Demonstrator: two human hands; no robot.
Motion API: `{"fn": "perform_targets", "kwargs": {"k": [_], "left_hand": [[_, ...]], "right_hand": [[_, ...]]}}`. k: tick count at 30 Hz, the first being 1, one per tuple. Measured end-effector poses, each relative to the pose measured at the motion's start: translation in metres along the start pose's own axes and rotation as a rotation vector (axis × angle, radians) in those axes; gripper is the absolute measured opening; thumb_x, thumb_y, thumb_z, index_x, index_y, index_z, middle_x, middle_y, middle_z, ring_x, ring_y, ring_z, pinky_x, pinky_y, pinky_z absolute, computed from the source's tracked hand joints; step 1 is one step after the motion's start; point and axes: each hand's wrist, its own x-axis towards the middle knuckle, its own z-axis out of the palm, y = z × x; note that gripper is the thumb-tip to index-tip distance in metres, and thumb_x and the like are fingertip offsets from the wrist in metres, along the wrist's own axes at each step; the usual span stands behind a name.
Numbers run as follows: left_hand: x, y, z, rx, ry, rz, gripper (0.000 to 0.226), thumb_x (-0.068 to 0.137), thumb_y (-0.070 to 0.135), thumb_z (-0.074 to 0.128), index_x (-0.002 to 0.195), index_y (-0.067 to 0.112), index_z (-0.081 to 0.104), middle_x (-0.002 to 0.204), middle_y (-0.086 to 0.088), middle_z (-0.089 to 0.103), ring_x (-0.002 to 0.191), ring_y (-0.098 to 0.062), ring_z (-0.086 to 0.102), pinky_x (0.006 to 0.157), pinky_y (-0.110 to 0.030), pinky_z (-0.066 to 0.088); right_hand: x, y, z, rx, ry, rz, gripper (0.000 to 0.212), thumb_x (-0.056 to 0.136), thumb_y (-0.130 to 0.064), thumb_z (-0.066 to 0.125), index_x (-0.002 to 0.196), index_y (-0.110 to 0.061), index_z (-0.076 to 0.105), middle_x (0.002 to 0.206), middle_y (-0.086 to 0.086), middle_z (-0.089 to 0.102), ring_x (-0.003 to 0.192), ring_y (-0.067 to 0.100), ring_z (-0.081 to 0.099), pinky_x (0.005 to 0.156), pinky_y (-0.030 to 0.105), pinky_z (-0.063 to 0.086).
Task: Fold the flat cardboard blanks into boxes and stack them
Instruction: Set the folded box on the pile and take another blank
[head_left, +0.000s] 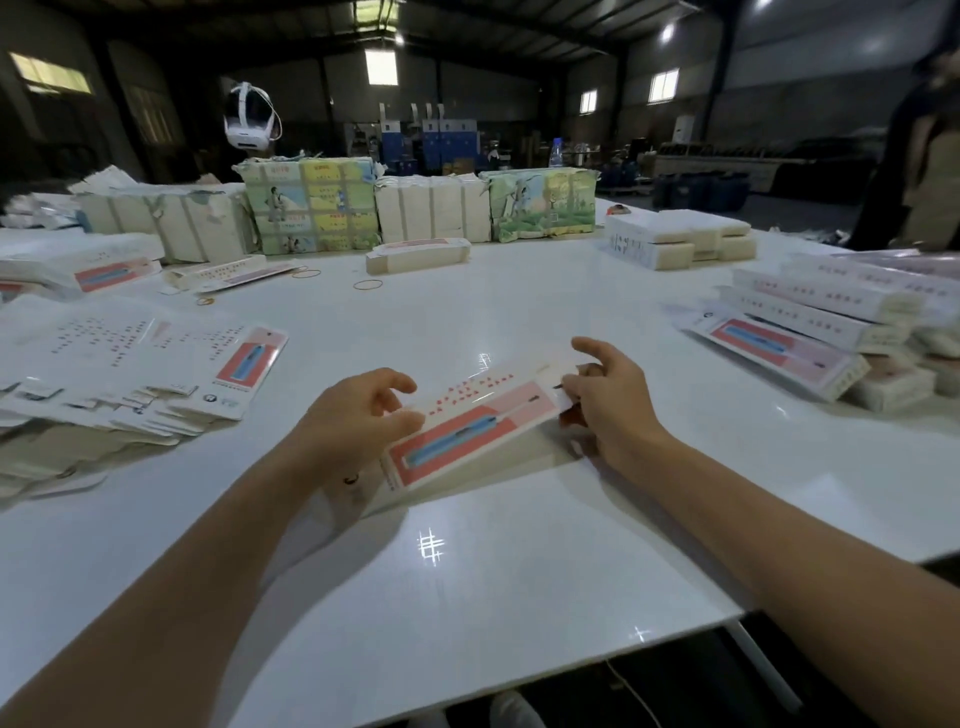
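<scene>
Above the glossy white worktop (493, 571), a long white cardboard blank with a red-and-blue printed panel (467, 431) is pinched at each end by the left hand (358, 415) and right hand (608, 395), seemingly to square it open into a box.

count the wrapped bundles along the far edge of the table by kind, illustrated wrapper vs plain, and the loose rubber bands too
Illustrated-wrapper bundles: 2, the left one and the right one
Plain pale bundles: 2, the long one and the shorter one
Rubber bands that can be made out on the table: 3
Total: 7
</scene>
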Motion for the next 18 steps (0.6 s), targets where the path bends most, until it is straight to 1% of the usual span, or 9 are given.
{"fn": "perform_targets", "kwargs": {"k": [2, 4, 7, 10, 11, 13, 15, 17, 18], "left_hand": [[-0.002, 0.008, 0.012, 0.254, 0.010, 0.114, 0.079, 0.068, 0.065, 0.062, 0.137, 0.032, 0.041, 0.121, 0.007, 0.053, 0.094, -0.013, 0.058, 0.083, -0.035, 0.053], [-0.002, 0.018, 0.026, 0.463, 0.020, 0.182, 0.102, 0.059, 0.077, 0.056, 0.145, 0.030, 0.026, 0.134, 0.005, 0.044, 0.107, -0.014, 0.050, 0.094, -0.041, 0.046], [0.008, 0.027, 0.038, 0.606, 0.049, 0.209, 0.101, 0.066, 0.074, 0.060, 0.145, 0.027, 0.018, 0.136, 0.003, 0.040, 0.109, -0.017, 0.047, 0.092, -0.038, 0.043], [0.020, 0.035, 0.040, 0.678, 0.102, 0.229, 0.090, 0.071, 0.066, 0.063, 0.140, 0.025, 0.023, 0.126, 0.002, 0.044, 0.096, -0.014, 0.044, 0.079, -0.031, 0.041], [0.023, 0.038, 0.040, 0.677, 0.132, 0.230, 0.088, 0.071, 0.064, 0.064, 0.139, 0.025, 0.025, 0.124, 0.001, 0.045, 0.093, -0.014, 0.042, 0.077, -0.030, 0.041], [0.028, 0.041, 0.044, 0.651, 0.224, 0.232, 0.086, 0.071, 0.064, 0.065, 0.137, 0.024, 0.028, 0.121, 0.001, 0.047, 0.090, -0.013, 0.042, 0.076, -0.030, 0.043], [0.029, 0.039, 0.051, 0.625, 0.349, 0.237, 0.086, 0.071, 0.066, 0.063, 0.136, 0.022, 0.030, 0.120, 0.000, 0.049, 0.092, -0.014, 0.046, 0.078, -0.030, 0.045], [0.027, 0.032, 0.061, 0.624, 0.445, 0.241, 0.087, 0.071, 0.069, 0.061, 0.136, 0.020, 0.031, 0.119, 0.000, 0.050, 0.096, -0.016, 0.051, 0.081, -0.031, 0.046], [0.026, 0.028, 0.064, 0.624, 0.475, 0.240, 0.088, 0.070, 0.070, 0.060, 0.136, 0.019, 0.032, 0.118, -0.001, 0.051, 0.096, -0.017, 0.052, 0.082, -0.032, 0.046]], "right_hand": [[-0.007, -0.002, 0.003, 0.005, -0.038, -0.070, 0.040, 0.092, 0.003, 0.050, 0.120, -0.025, 0.049, 0.078, 0.001, 0.057, 0.073, 0.015, 0.066, 0.048, 0.021, 0.050], [-0.011, -0.004, 0.004, 0.006, -0.068, -0.146, 0.035, 0.092, 0.002, 0.050, 0.113, -0.026, 0.049, 0.078, 0.001, 0.057, 0.077, 0.017, 0.066, 0.050, 0.021, 0.051], [-0.013, -0.006, 0.004, -0.006, -0.060, -0.209, 0.026, 0.093, 0.002, 0.048, 0.096, -0.022, 0.055, 0.091, 0.004, 0.061, 0.081, 0.019, 0.067, 0.053, 0.021, 0.053], [-0.012, -0.005, 0.005, -0.017, 0.001, -0.269, 0.027, 0.091, 0.006, 0.044, 0.086, -0.013, 0.062, 0.093, 0.006, 0.062, 0.071, 0.012, 0.062, 0.050, 0.019, 0.050], [-0.011, -0.004, 0.005, -0.041, 0.014, -0.292, 0.026, 0.092, 0.005, 0.044, 0.090, -0.011, 0.064, 0.097, 0.008, 0.063, 0.071, 0.011, 0.062, 0.050, 0.018, 0.050], [-0.010, 0.000, 0.006, -0.148, 0.010, -0.353, 0.025, 0.097, -0.005, 0.045, 0.111, -0.012, 0.064, 0.107, 0.006, 0.058, 0.082, 0.012, 0.061, 0.056, 0.015, 0.051], [-0.011, 0.004, 0.008, -0.338, -0.059, -0.406, 0.034, 0.099, -0.015, 0.046, 0.132, -0.016, 0.053, 0.115, 0.000, 0.050, 0.093, 0.008, 0.057, 0.067, 0.007, 0.049], [-0.011, 0.008, 0.010, -0.427, -0.169, -0.403, 0.042, 0.097, -0.019, 0.050, 0.139, -0.019, 0.045, 0.120, -0.003, 0.047, 0.095, 0.003, 0.054, 0.073, 0.001, 0.044], [-0.011, 0.008, 0.010, -0.378, -0.223, -0.355, 0.043, 0.096, -0.017, 0.053, 0.138, -0.021, 0.046, 0.123, -0.003, 0.049, 0.097, 0.005, 0.056, 0.076, 0.005, 0.047]]}}
